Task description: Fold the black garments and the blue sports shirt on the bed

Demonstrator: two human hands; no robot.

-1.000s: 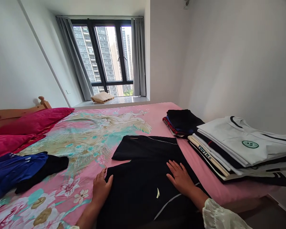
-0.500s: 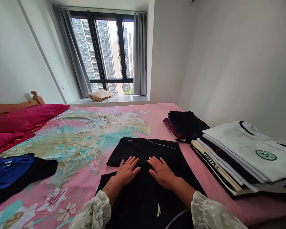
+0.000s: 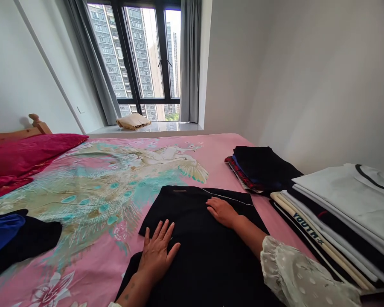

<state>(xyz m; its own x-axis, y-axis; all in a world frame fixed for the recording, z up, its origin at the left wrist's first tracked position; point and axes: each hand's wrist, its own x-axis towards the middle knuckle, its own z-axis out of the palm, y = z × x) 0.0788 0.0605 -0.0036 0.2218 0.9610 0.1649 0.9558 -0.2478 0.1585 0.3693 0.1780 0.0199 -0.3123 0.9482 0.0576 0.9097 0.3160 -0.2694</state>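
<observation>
A black garment (image 3: 198, 238) with thin white piping lies spread on the pink floral bedsheet (image 3: 92, 200) in front of me. My left hand (image 3: 156, 251) rests flat on its left part, fingers stretched out and apart. My right hand (image 3: 222, 212) lies palm down farther up the garment, near the white piping line, fingers extended. A white patterned sleeve (image 3: 301, 277) covers my right forearm. Neither hand holds anything.
A tall stack of folded shirts (image 3: 339, 213) sits at the right edge of the bed, with a smaller dark folded pile (image 3: 259, 168) behind it. Blue and black clothes (image 3: 13, 238) lie at the left. Red pillows (image 3: 25, 155) and a window ledge lie beyond.
My right hand has slid up and right across the garment toward the piping. My left hand has drawn back slightly and stays flat. The camera has moved closer and tilted down.
</observation>
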